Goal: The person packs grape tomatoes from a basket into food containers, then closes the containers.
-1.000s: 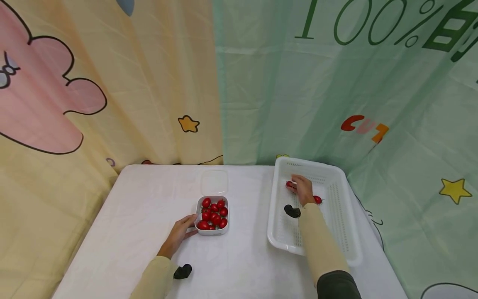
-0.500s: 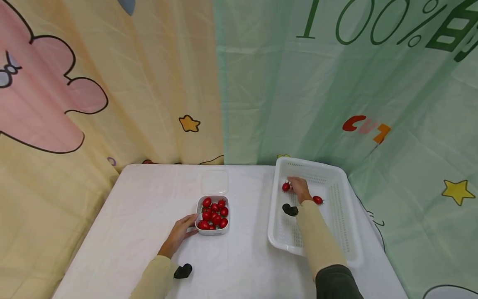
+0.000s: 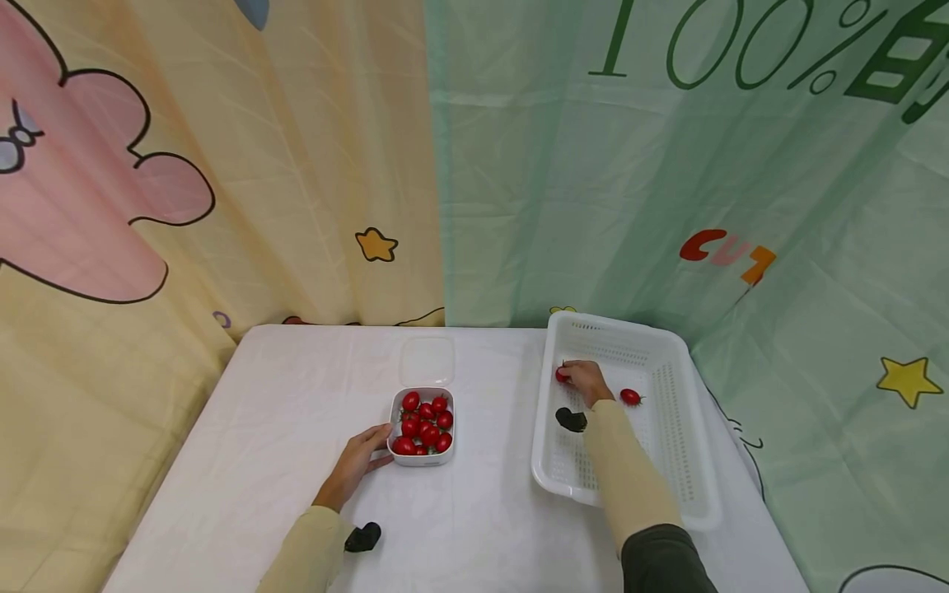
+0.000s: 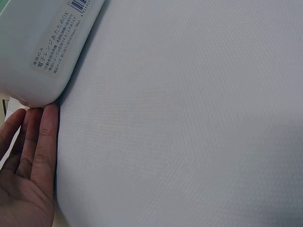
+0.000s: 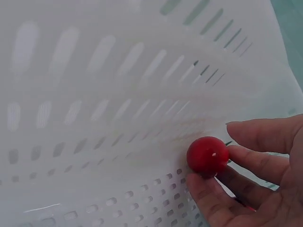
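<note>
In the head view my right hand (image 3: 591, 384) is down inside a white slotted basket (image 3: 670, 445), near its left wall. Its fingertips hold a red cherry tomato (image 5: 207, 157), seen close up in the right wrist view beside the slotted wall. A second cherry tomato (image 3: 630, 397) lies in the basket, right of that hand. My left hand (image 3: 354, 463) rests against the left side of a small white container (image 3: 420, 462), its fingers extended. Several cherry tomatoes (image 3: 410, 428) fill this container. The left wrist view shows the fingertips (image 4: 49, 111) right at the container's lower corner.
A clear lid (image 3: 427, 362) lies flat on the white tabletop (image 3: 474, 527), just behind the container. Printed curtains (image 3: 511, 206) hang behind the table and along its sides. The basket stands at the table's right side.
My right hand has moved slightly left and toward me inside the basket, together with the cherry tomato at its fingertips. The other basket tomato is now fully uncovered. My left hand has stayed put.
</note>
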`<action>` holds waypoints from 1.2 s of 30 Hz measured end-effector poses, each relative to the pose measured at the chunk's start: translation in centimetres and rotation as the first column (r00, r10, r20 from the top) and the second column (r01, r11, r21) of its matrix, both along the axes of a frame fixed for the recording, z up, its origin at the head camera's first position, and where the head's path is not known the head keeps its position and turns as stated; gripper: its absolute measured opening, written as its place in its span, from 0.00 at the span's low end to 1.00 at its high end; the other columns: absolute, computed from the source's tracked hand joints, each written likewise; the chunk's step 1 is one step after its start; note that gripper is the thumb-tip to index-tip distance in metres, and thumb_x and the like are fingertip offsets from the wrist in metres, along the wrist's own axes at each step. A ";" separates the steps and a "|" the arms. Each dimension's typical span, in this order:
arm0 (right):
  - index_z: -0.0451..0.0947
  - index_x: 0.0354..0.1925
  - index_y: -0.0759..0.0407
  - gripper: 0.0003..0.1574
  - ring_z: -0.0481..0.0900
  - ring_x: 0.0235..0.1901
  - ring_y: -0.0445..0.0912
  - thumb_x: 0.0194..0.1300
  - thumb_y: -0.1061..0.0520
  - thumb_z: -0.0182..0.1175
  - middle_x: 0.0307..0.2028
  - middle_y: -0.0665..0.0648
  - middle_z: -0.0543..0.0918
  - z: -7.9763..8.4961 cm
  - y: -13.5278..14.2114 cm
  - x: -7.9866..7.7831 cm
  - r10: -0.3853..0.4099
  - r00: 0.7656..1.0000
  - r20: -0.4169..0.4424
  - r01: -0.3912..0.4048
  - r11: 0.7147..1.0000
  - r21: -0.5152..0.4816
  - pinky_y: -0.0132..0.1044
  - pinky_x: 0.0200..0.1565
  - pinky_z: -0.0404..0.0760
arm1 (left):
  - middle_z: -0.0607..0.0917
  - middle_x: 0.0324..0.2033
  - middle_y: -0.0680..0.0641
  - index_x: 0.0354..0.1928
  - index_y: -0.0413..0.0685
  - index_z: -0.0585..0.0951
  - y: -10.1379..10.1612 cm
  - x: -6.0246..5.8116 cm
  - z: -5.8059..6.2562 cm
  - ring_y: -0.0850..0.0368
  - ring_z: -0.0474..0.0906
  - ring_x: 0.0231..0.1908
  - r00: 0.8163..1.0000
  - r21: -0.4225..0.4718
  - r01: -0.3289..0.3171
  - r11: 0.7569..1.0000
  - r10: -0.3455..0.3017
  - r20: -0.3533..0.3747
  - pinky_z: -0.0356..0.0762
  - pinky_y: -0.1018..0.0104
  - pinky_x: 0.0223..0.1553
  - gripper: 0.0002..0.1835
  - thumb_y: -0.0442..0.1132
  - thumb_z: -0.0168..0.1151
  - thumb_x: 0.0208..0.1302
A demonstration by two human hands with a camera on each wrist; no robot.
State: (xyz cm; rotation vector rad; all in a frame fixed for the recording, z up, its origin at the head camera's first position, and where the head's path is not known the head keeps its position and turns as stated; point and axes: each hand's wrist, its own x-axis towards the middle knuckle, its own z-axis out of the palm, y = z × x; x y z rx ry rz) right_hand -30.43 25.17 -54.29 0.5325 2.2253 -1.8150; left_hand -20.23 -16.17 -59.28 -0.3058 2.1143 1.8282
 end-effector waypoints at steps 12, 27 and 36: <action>0.69 0.58 0.77 0.23 0.77 0.46 0.51 0.66 0.68 0.55 0.54 0.70 0.77 -0.6 0.4 0.2 0.007 1.000 0.000 -0.007 1.000 -0.020 0.47 0.60 0.74 | 0.71 0.59 0.32 0.66 0.31 0.66 0.1 0.3 0.6 0.40 0.70 0.58 1.000 -0.009 0.008 1.000 -0.008 0.001 0.78 0.54 0.54 0.36 0.56 0.52 0.70; 0.66 0.62 0.74 0.32 0.82 0.39 0.44 0.63 0.64 0.63 0.48 0.63 0.80 1.2 0.6 1.2 0.034 0.997 -0.064 -0.040 0.995 -0.097 0.48 0.59 0.75 | 0.72 0.59 0.34 0.66 0.34 0.67 0.1 0.1 0.1 0.42 0.70 0.58 1.000 -0.009 -0.011 1.000 0.011 0.010 0.78 0.56 0.53 0.38 0.59 0.54 0.67; 0.66 0.61 0.76 0.31 0.80 0.37 0.41 0.61 0.67 0.63 0.45 0.60 0.79 3.1 0.4 1.7 0.076 0.991 -0.114 -0.092 0.985 -0.147 0.54 0.63 0.68 | 0.71 0.59 0.33 0.66 0.33 0.66 0.0 0.1 0.0 0.40 0.69 0.58 1.000 -0.005 0.006 1.000 -0.006 0.011 0.78 0.55 0.54 0.41 0.61 0.54 0.66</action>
